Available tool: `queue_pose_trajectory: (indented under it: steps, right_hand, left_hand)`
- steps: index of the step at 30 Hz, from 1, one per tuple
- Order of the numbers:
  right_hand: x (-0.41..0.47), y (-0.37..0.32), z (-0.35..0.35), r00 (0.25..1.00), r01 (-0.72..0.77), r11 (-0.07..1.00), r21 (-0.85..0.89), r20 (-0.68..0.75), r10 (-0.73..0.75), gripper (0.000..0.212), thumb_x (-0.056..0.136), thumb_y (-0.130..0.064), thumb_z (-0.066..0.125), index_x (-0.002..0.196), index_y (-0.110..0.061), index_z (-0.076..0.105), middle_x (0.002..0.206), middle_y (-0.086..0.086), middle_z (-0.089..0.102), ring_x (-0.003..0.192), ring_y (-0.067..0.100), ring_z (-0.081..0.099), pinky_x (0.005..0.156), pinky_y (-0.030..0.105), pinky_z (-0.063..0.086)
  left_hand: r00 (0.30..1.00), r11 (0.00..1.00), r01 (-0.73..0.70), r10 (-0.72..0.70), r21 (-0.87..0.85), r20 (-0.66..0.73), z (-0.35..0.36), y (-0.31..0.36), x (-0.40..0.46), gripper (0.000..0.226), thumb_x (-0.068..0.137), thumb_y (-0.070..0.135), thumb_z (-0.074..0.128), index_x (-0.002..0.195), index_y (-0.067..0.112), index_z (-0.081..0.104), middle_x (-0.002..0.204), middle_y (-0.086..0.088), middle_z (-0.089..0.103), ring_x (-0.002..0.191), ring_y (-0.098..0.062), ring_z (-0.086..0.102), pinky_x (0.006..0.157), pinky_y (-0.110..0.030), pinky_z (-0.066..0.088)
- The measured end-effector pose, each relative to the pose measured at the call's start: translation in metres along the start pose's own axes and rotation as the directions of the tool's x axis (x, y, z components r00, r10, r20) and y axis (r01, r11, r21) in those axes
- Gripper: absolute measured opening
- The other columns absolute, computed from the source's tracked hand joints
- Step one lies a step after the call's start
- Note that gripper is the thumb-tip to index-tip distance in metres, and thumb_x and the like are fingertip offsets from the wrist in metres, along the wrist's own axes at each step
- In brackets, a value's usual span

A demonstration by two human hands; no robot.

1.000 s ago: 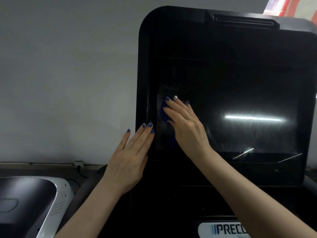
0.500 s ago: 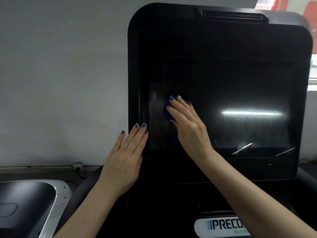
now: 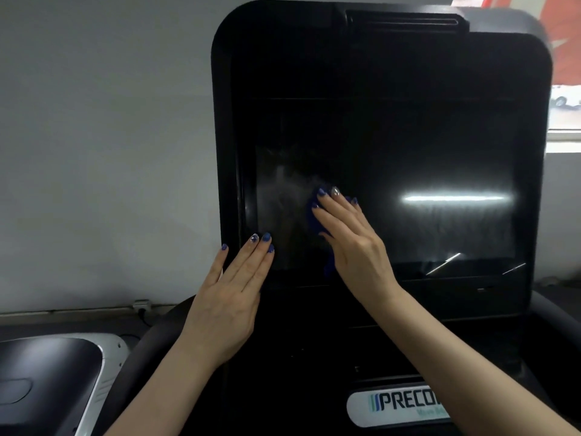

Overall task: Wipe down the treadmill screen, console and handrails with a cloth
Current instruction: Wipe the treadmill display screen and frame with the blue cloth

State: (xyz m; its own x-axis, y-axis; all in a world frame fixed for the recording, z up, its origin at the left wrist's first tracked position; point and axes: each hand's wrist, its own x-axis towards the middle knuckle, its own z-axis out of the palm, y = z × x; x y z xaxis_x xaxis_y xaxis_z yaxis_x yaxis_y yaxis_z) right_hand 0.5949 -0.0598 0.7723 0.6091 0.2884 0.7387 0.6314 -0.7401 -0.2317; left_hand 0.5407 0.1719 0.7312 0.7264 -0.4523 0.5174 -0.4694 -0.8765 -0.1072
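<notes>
Grey wall; cloth point(image 3: 316, 215) upright on screen point(image 3: 408, 190)

Grey wall point(image 3: 103, 136), neighbouring white-and-black machine point(image 3: 56, 382) (lower left), red-and-white banner point(image 3: 566, 29) upper right.

two hands, left hand point(image 3: 232, 303) and right hand point(image 3: 352, 240), one blue cloth point(image 3: 314, 215), one dark screen point(image 3: 408, 184), one logo badge point(image 3: 399, 407)
</notes>
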Motion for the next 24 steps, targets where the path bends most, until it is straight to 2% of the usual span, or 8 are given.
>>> queue_pose_trajectory:
  steps: [4,8,11,16,24]
  right_hand:
    - [-0.01,0.014,-0.011,0.999,0.037,0.999,-0.026,0.026,-0.036,0.038,0.09,-0.001,0.064,0.128,-0.003,0.062,0.144,0.011,0.051,0.141,0.023,0.039,0.118,0.045,0.029]
    - [0.016,0.021,-0.013,0.998,-0.044,0.999,0.0,-0.043,0.044,0.037,0.092,-0.004,0.06,0.128,-0.004,0.062,0.143,0.01,0.052,0.14,0.022,0.04,0.12,0.041,0.025]
    - [0.005,0.02,-0.013,0.999,-0.039,0.999,0.015,-0.031,0.039,0.039,0.091,-0.001,0.06,0.13,-0.003,0.06,0.145,0.011,0.049,0.141,0.024,0.039,0.119,0.042,0.027]
    - [-0.028,0.029,-0.025,0.999,0.034,0.999,-0.004,0.04,-0.034,0.035,0.096,-0.014,0.053,0.129,-0.003,0.061,0.145,0.011,0.049,0.141,0.023,0.039,0.118,0.045,0.029]
    - [-0.01,0.026,-0.019,0.998,-0.048,0.998,0.036,-0.03,0.049,0.04,0.09,0.002,0.062,0.13,-0.002,0.06,0.145,0.011,0.05,0.141,0.024,0.038,0.118,0.045,0.029]
  left_hand:
    - [1.0,1.0,-0.008,0.008,0.001,-0.009,0.0,0.0,0.0,0.059,0.094,0.014,0.036,0.152,0.005,0.031,0.163,-0.009,0.023,0.151,-0.022,0.021,0.12,-0.05,0.019]
    - [1.0,1.0,-0.007,0.007,0.014,-0.003,-0.001,0.0,0.001,0.06,0.093,0.013,0.036,0.152,0.005,0.031,0.163,-0.008,0.022,0.151,-0.022,0.02,0.121,-0.049,0.017]
    - [1.0,1.0,-0.008,0.008,0.018,-0.002,0.0,0.0,0.001,0.06,0.093,0.012,0.036,0.152,0.005,0.031,0.163,-0.008,0.022,0.151,-0.022,0.019,0.121,-0.049,0.017]
    - [1.0,0.999,-0.009,0.009,0.032,-0.003,0.002,-0.001,0.001,0.061,0.093,0.012,0.038,0.153,0.006,0.03,0.163,-0.007,0.021,0.151,-0.022,0.019,0.122,-0.048,0.016]
    - [1.0,1.0,-0.003,0.002,0.03,0.01,-0.001,0.002,0.001,0.061,0.092,0.012,0.036,0.152,0.004,0.03,0.164,-0.008,0.02,0.151,-0.022,0.018,0.122,-0.048,0.016]
